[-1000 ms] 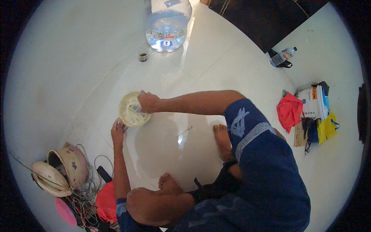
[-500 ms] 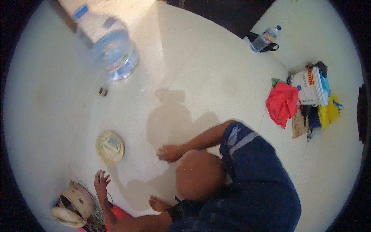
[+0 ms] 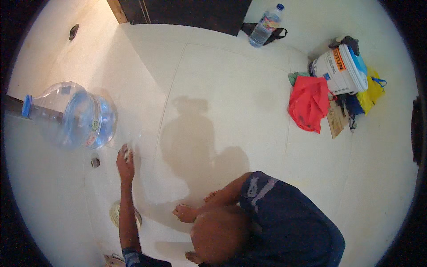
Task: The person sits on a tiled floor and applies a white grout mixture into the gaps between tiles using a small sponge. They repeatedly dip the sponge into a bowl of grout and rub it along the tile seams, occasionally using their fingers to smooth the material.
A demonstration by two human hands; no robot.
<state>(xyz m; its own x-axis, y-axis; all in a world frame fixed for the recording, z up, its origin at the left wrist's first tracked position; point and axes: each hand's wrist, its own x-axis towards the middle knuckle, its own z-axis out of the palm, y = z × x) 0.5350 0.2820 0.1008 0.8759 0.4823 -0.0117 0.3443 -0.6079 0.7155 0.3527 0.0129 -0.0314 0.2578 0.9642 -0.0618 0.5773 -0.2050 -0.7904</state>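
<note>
My left hand [image 3: 126, 163] reaches far forward over the floor, close to a large clear water jug [image 3: 95, 119] with a blue cap. Its fingers are curled around something small and whitish that I cannot make out. A small grey-brown ring-like piece [image 3: 95, 163] lies to the left of this hand. My left forearm partly covers a pale yellow round roll [image 3: 114, 214] on the floor. By my bent knee, my right hand [image 3: 184, 212] hangs low with its fingers bunched; whatever they hold, if anything, is hidden.
A white paint bucket [image 3: 336, 69] stands at the right wall, with a red bag [image 3: 309, 102], a yellow bag [image 3: 371, 89] and cardboard [image 3: 336, 118] around it. A smaller water bottle [image 3: 267, 26] leans beside a dark door [image 3: 191, 13]. A dark sandal [image 3: 74, 31] lies far left.
My left hand has moved from beside the yellow roll forward toward the water jug. My right hand has drawn back toward my knee. The view has turned, and the basket has nearly left it.
</note>
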